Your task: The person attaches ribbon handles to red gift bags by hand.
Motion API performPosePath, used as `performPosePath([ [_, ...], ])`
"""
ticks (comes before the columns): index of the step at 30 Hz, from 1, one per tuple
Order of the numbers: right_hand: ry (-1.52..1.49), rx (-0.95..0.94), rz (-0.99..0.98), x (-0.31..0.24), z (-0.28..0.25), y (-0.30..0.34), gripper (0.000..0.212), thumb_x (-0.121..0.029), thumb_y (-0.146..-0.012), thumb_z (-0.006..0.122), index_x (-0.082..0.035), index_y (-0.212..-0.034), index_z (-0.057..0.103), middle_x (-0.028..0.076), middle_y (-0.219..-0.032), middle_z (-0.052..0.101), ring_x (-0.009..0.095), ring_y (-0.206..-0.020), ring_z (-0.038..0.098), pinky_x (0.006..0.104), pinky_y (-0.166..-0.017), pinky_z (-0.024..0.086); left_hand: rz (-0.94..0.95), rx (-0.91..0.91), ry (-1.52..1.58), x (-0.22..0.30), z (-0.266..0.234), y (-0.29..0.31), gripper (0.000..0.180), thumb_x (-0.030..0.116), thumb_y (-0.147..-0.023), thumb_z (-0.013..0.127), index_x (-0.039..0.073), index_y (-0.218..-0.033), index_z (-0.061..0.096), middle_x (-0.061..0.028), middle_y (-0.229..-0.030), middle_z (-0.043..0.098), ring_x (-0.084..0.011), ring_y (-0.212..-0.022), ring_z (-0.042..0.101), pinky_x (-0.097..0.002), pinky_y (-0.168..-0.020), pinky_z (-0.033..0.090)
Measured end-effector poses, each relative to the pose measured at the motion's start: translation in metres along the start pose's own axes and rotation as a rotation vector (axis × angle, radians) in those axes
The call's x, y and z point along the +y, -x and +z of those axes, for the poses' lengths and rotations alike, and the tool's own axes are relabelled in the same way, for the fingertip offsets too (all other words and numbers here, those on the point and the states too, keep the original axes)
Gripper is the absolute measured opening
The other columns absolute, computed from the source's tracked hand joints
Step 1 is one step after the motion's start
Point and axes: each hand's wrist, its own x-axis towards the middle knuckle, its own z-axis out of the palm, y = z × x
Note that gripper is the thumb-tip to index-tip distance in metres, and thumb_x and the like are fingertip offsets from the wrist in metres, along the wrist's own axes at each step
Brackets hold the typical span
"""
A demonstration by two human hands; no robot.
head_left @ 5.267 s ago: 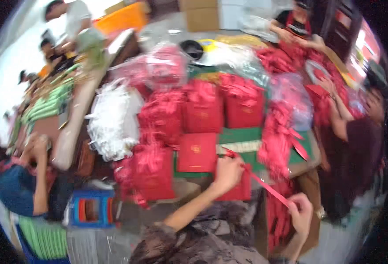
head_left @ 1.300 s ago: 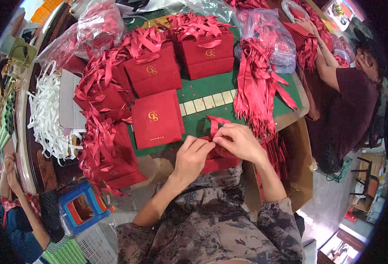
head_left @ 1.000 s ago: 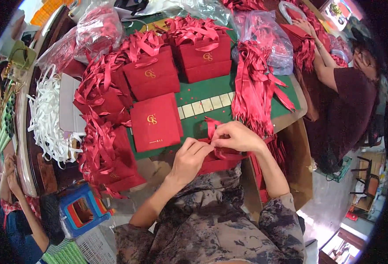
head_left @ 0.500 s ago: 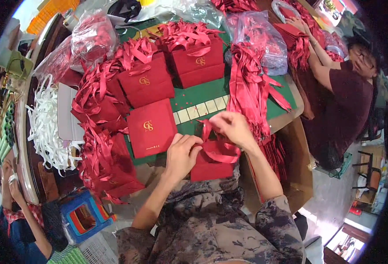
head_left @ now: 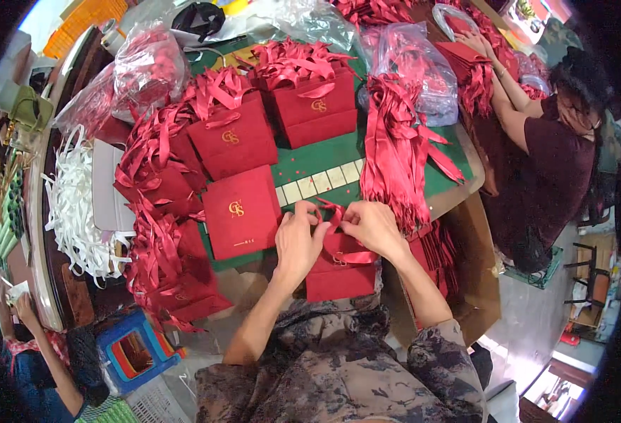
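Note:
A small red paper bag (head_left: 341,283) with gold print stands at the table's near edge, close to my body. A satin ribbon (head_left: 333,214) rises from its top, and another ribbon loop hangs across its front. My left hand (head_left: 297,238) is closed in a pinch on the ribbon's left side. Opposite it, my right hand (head_left: 371,227) pinches the same ribbon between thumb and fingers. The exact grip points are partly hidden by the fingers. Left of my left hand lies a flat red bag (head_left: 242,211) with a gold emblem.
Red bags stuffed with ribbons (head_left: 315,113) stand along the back and left. A bundle of red ribbons (head_left: 395,155) hangs at the right, above a cardboard box (head_left: 476,275). White ribbons (head_left: 78,204) heap at the left. A co-worker (head_left: 550,162) handles red bags at the right.
My right hand has come down and left toward my left hand. My left hand has risen slightly and now pinches the ribbon. The co-worker's head has tilted down.

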Motion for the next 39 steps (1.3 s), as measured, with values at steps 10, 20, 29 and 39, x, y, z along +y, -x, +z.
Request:
performPosePath([
  [10, -0.303, 0.223, 0.039, 0.006, 0.021, 0.013, 0.018, -0.017, -0.091, 0.067, -0.003, -0.099, 0.06, 0.014, -0.084, 0.068, 0.029, -0.073, 0.068, 0.0383, -0.065, 0.052, 0.252, 0.278, -0.017, 0.021, 0.007, 0.017, 0.029, 0.004, -0.086, 0.07, 0.007, -0.114, 0.063, -0.0056, -0.089, 0.066, -0.0205, -0.073, 0.062, -0.0369, -0.076, 0.046],
  [20, -0.466, 0.211, 0.007, -0.005, 0.019, 0.018, 0.018, -0.009, -0.095, 0.065, -0.001, -0.111, 0.067, 0.007, -0.098, 0.072, 0.012, -0.084, 0.068, 0.0277, -0.075, 0.053, -0.15, 0.034, 0.33, 0.007, 0.015, 0.008, 0.012, 0.011, -0.087, 0.072, 0.002, -0.094, 0.07, -0.008, -0.083, 0.073, -0.0165, -0.07, 0.067, -0.0321, -0.069, 0.053],
  [29, -0.416, 0.204, -0.041, -0.013, 0.016, 0.018, 0.019, -0.015, -0.093, 0.066, -0.002, -0.108, 0.069, 0.013, -0.098, 0.072, 0.025, -0.09, 0.07, 0.0349, -0.078, 0.053, -0.184, -0.03, 0.42, 0.002, 0.016, 0.005, 0.011, 0.008, -0.088, 0.071, -0.001, -0.094, 0.07, -0.0081, -0.081, 0.072, -0.0115, -0.071, 0.067, -0.0285, -0.069, 0.054],
  [39, -0.426, 0.141, 0.011, -0.008, 0.014, 0.015, 0.021, -0.024, -0.093, 0.067, -0.009, -0.106, 0.074, 0.007, -0.096, 0.074, 0.02, -0.083, 0.072, 0.0319, -0.071, 0.053, -0.079, 0.065, 0.315, 0.006, 0.015, 0.007, 0.01, 0.009, -0.085, 0.075, 0.002, -0.093, 0.073, -0.0072, -0.077, 0.07, -0.0153, -0.067, 0.066, -0.0315, -0.068, 0.052],
])
